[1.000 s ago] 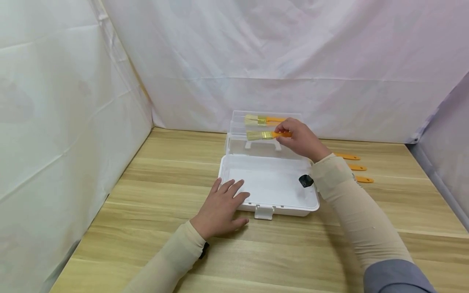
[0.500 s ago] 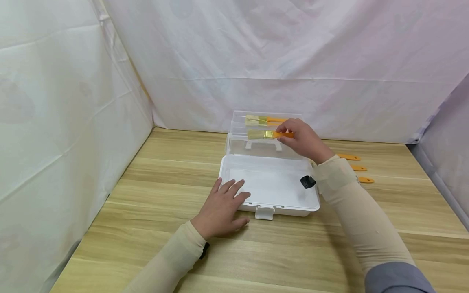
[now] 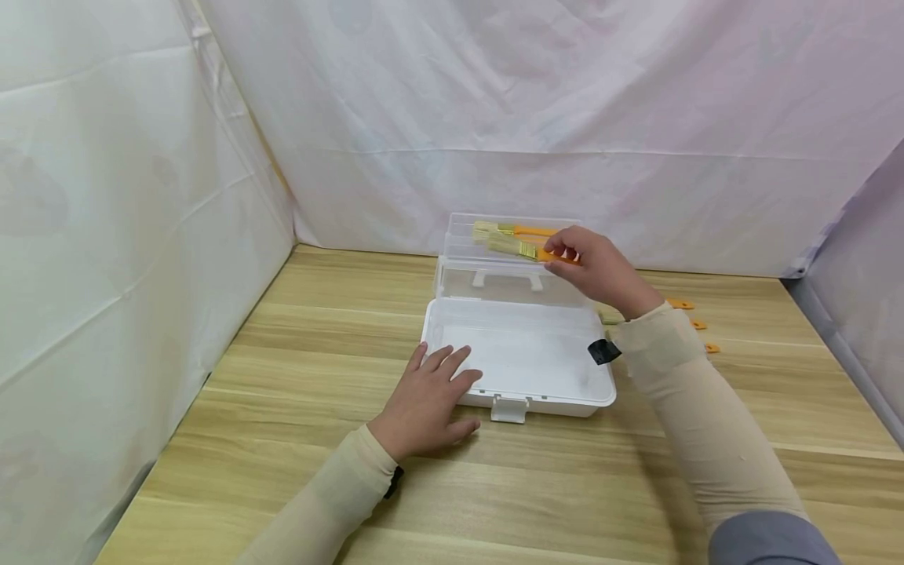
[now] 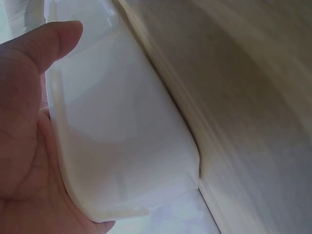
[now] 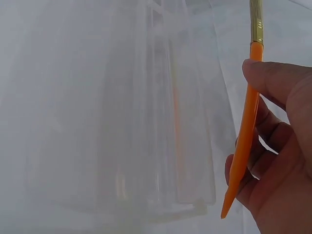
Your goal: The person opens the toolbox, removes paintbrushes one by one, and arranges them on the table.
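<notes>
My right hand (image 3: 596, 267) pinches a flat paintbrush (image 3: 519, 248) by its orange handle, bristles pointing left and tilted slightly up. In the right wrist view, the thumb and curled fingers lie along the handle (image 5: 247, 109). The brush is over the raised clear lid (image 3: 452, 280) of a white plastic box (image 3: 530, 361). Another orange-handled paintbrush (image 3: 533, 231) lies in the lid's far compartment, partly overlapped by the held one. My left hand (image 3: 424, 412) rests with spread fingers over the box's front left corner. The left wrist view has its thumb against the outer wall (image 4: 122, 107).
Orange brush handles (image 3: 680, 304) stick out to the right from behind the right forearm, on the wood-grain table (image 3: 318, 314). A clear latch (image 3: 510, 409) hangs at the box's front. White cloth (image 3: 395, 118) stands behind and at the left.
My right hand has shifted a little right with the paintbrush, which now tilts with its bristles higher. The forearm covers more of the handles at right. The left hand has stayed put.
</notes>
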The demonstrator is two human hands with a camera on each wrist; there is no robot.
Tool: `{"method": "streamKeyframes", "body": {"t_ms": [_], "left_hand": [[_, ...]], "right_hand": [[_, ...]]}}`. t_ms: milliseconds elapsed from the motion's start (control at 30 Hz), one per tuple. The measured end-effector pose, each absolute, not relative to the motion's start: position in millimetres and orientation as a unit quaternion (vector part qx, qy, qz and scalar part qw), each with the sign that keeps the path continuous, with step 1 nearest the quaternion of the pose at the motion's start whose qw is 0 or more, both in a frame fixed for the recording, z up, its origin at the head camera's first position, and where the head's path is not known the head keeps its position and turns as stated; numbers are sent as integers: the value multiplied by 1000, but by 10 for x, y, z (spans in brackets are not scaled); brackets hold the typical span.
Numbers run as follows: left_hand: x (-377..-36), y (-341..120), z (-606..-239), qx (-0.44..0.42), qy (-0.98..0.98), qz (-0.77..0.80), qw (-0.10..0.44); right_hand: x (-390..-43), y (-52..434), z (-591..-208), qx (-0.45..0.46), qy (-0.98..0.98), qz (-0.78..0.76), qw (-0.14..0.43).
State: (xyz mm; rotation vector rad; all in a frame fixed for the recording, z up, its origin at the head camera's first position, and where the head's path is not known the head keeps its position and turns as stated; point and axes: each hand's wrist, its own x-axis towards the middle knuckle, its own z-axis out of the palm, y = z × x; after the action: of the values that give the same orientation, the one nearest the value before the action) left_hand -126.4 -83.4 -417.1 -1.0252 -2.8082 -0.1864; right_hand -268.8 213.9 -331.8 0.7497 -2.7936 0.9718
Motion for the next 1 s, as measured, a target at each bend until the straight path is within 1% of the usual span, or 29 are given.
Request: {"method": "streamKeyframes", "body": {"t_ms": [367, 700, 1000], "left_hand": [[-1265, -834, -4159, -342, -935, -60, 66], [-1260, -847, -4168, -346, -932, -68, 77], [-1262, -843, -4158, -348, -932, -67, 77]], "right_hand": [[-2534, 2317, -3232, 236, -922, 305, 29], [-2333, 2506, -3181, 222, -928, 300, 16], [-2161, 2717, -3184, 192, -934, 302, 0]]}}
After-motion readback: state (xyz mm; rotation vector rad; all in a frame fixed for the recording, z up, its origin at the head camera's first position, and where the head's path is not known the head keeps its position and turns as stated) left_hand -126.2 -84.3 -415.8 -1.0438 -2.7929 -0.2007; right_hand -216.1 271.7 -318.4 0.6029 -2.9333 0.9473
